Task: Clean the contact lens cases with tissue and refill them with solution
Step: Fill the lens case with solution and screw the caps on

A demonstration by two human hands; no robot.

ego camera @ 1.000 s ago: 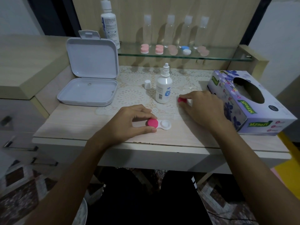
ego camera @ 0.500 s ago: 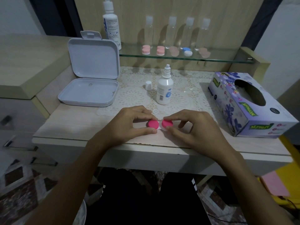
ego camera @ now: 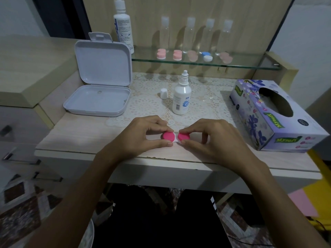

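A white contact lens case (ego camera: pixel 175 140) with two bright pink caps lies near the table's front edge. My left hand (ego camera: pixel 143 135) pinches the left pink cap (ego camera: pixel 168 136) between thumb and fingers. My right hand (ego camera: pixel 209 138) pinches the right pink cap (ego camera: pixel 183 137) in the same way. A small white solution bottle (ego camera: pixel 181 97) stands uncapped behind my hands, its little white cap (ego camera: pixel 163 93) beside it on the lace mat. The purple tissue box (ego camera: pixel 272 113) lies to the right.
An open white hinged box (ego camera: pixel 100 86) stands at the left. A glass shelf (ego camera: pixel 250 66) at the back holds a tall white bottle (ego camera: pixel 123 25), several clear bottles and several lens cases in pink (ego camera: pixel 161 54) and blue-and-white (ego camera: pixel 206 56).
My right hand brought a pink cap from beside the tissue box to the case's open right well and now pinches it there. My left hand kept holding the left cap.
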